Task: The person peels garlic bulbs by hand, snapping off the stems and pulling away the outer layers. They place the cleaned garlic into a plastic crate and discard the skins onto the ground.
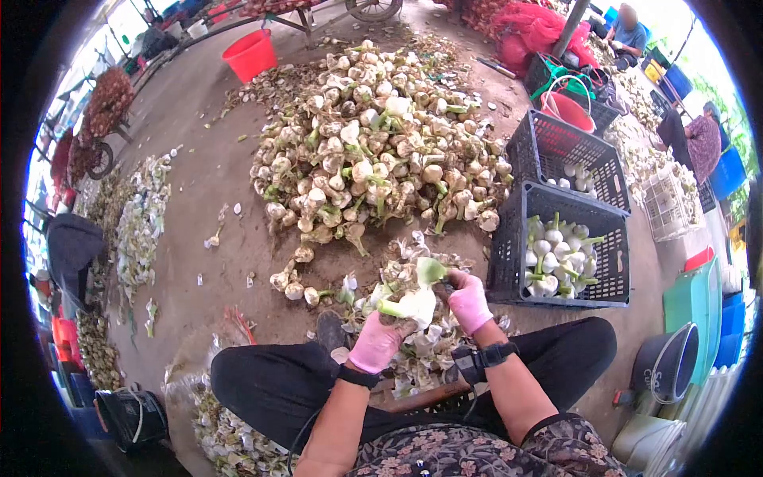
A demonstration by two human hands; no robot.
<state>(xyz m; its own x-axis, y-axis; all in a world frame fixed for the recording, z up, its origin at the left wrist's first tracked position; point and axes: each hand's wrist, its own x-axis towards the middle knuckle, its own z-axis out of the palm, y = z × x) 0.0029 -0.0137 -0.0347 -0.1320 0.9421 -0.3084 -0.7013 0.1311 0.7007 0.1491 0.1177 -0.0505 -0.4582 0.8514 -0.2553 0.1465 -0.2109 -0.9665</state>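
Observation:
My left hand (379, 342), in a pink glove, is closed on a white garlic bulb (418, 307) whose green stem points left. My right hand (467, 302), also gloved in pink, pinches a pale green piece of peel (431, 272) just above the bulb. Beneath both hands lies a heap of loose peels (409, 362) between my legs. Beyond them rises a large pile of unpeeled garlic (373, 151). To the right, a black crate (559, 296) holds cleaned white bulbs with green stems.
A second black crate (620, 179) with a few bulbs stands behind the first, near a red bucket (568, 111). Another red bucket (249, 57) is at the back left. Two people sit at the upper right. A dark bucket (668, 364) stands at right.

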